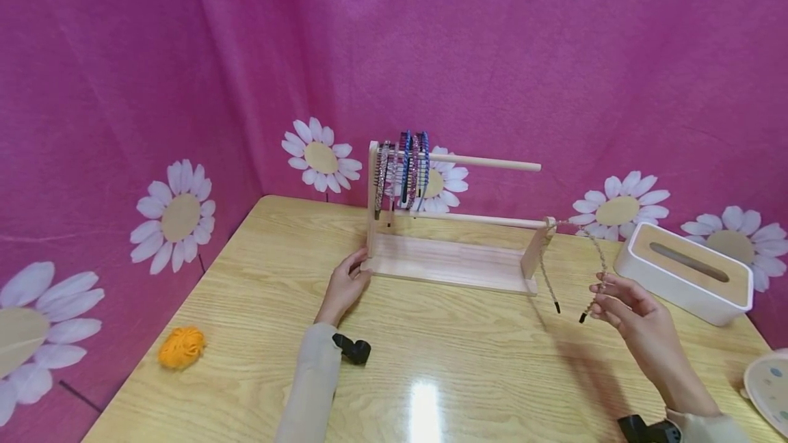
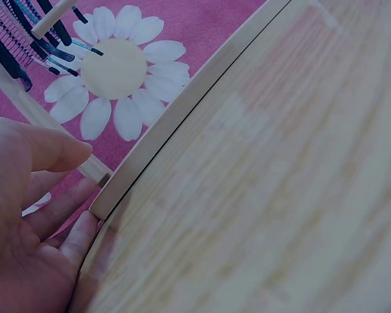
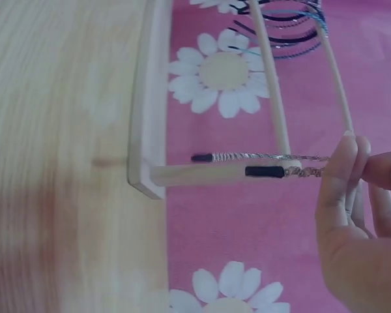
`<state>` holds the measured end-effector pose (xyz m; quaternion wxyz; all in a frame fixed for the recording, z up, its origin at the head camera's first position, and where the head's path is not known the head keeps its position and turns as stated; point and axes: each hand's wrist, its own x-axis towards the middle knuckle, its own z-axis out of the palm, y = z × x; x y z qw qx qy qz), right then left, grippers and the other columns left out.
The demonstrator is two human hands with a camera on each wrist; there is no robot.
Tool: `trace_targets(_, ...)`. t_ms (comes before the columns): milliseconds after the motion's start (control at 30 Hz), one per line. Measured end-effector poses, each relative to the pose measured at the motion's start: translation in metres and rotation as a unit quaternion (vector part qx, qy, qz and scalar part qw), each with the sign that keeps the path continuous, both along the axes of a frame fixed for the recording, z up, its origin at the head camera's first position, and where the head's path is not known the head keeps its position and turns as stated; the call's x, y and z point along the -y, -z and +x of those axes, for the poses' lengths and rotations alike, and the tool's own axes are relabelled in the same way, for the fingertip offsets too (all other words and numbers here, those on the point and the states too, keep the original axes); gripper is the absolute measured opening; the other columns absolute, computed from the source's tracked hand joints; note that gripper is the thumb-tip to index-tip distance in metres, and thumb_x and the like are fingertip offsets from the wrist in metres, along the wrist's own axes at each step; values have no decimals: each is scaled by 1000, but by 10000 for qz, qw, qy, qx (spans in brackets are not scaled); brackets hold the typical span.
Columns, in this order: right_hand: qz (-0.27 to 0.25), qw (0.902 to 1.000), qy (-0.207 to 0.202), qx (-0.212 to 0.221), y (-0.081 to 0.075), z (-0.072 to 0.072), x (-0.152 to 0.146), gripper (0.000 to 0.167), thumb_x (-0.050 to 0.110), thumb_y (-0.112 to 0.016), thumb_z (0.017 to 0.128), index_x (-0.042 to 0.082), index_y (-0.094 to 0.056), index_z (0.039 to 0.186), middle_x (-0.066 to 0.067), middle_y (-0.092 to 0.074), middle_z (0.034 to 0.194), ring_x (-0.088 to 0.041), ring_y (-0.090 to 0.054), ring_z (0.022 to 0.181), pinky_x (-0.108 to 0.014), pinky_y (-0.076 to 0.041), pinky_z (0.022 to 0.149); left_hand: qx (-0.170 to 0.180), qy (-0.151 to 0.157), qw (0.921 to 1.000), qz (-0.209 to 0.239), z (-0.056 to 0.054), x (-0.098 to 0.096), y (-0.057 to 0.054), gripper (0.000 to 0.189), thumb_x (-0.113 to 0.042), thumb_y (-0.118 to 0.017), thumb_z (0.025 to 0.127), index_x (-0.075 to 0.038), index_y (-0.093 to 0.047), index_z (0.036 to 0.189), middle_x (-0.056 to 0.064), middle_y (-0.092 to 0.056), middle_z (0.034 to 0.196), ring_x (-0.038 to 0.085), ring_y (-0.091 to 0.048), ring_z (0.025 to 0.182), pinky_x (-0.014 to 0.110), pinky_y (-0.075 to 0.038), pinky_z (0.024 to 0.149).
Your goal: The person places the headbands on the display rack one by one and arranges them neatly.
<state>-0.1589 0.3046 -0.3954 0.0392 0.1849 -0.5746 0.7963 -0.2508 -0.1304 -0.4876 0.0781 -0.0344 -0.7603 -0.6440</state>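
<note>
A wooden rack (image 1: 452, 262) with two horizontal rods stands near the back of the table. Several headbands (image 1: 414, 169), sparkly, blue and dark, hang at the rods' left end. My left hand (image 1: 346, 286) rests against the left end of the rack's base; in the left wrist view its relaxed fingers (image 2: 81, 238) touch the board's corner. At the right, my right hand (image 1: 637, 320) pinches a thin twisted, beaded headband (image 1: 596, 245) along one arm. Its curved top is beside the rack's right end, and both black tips (image 3: 265, 171) point down toward the table.
A white tissue box (image 1: 683, 282) with a wooden lid stands to the right of the rack. Orange yarn (image 1: 181, 347) lies at the table's left. A pale round object (image 1: 769, 388) is cut off at the right edge. Pink floral cloth (image 1: 480, 53) hangs behind.
</note>
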Motion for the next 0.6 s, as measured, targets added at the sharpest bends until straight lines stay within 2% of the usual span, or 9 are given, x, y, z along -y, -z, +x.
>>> trace_targets(100,-358,9993,-55,-122,-5,3,-1,42,-17,-35,97,2,-63,121,-5,-72,110,-12,-70,92,-22,-60,79,31,1,10000,13,0,-1,0,48,-8,-58,93,3,-50,139,24,-54,138,33,-50,131,38,-41,114)
trace_targets(167,-499,9985,11,-220,-8,6,-2,40,-16,-34,97,0,-63,120,-7,-73,107,-14,-70,89,-23,-60,78,247,-11,9997,18,0,-2,-3,49,-4,-57,92,4,-48,140,25,-51,140,36,-46,134,44,-38,116)
trace_targets(233,-568,9977,166,-321,-11,8,-3,38,-15,-35,98,-1,-64,118,-8,-73,104,-15,-71,85,-23,-60,76,371,-38,9993,0,-1,-3,-4,49,-2,-56,92,5,-47,140,25,-51,141,37,-45,134,45,-37,117)
trace_targets(400,-395,9956,717,-451,-17,8,-7,35,-15,-38,96,0,-66,112,-5,-71,101,-12,-70,79,-20,-60,71,548,-114,9984,-50,-1,-3,-6,49,-1,-56,93,4,-47,141,23,-50,142,34,-45,136,42,-37,117)
trace_targets(600,-70,9917,1247,-321,-24,-1,-10,30,-13,-46,95,3,-68,108,1,-70,99,-8,-71,79,-17,-59,74,560,-87,9984,-50,-1,-2,-5,50,-1,-56,93,3,-46,142,23,-49,143,34,-44,137,42,-37,117)
